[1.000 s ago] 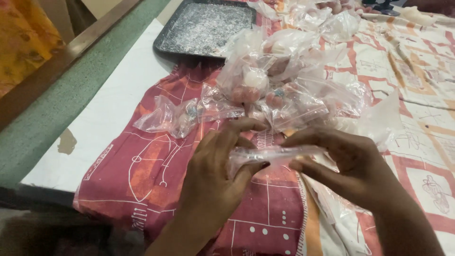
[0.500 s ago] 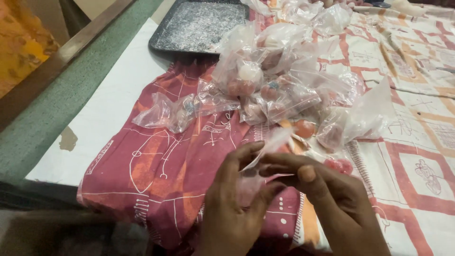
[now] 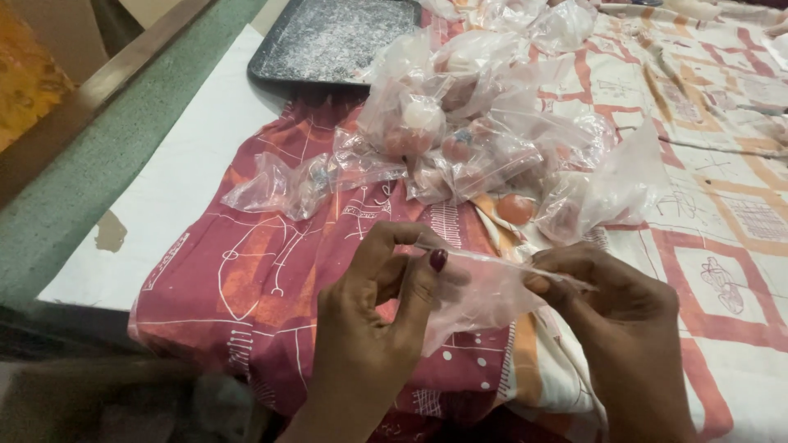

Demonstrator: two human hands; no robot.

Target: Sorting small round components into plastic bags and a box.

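Note:
My left hand (image 3: 373,316) and my right hand (image 3: 611,308) both pinch the top edge of a small clear plastic bag (image 3: 480,295), stretched flat between them over a maroon patterned cloth (image 3: 246,279). The bag looks empty, though I cannot be sure. Just beyond my hands lies a heap of clear plastic bags (image 3: 468,123) holding small round pale and reddish balls. One such filled bag (image 3: 283,184) lies apart at the left of the heap.
A dark tray (image 3: 332,37) dusted with white powder sits at the far left behind the heap. A white and orange patterned cloth (image 3: 722,197) covers the right side. A white surface (image 3: 164,189) and a green ledge (image 3: 90,164) run along the left.
My hands have moved apart and lifted the bag's edge, pulling it taut between them. The view has shifted slightly; the heap has not moved.

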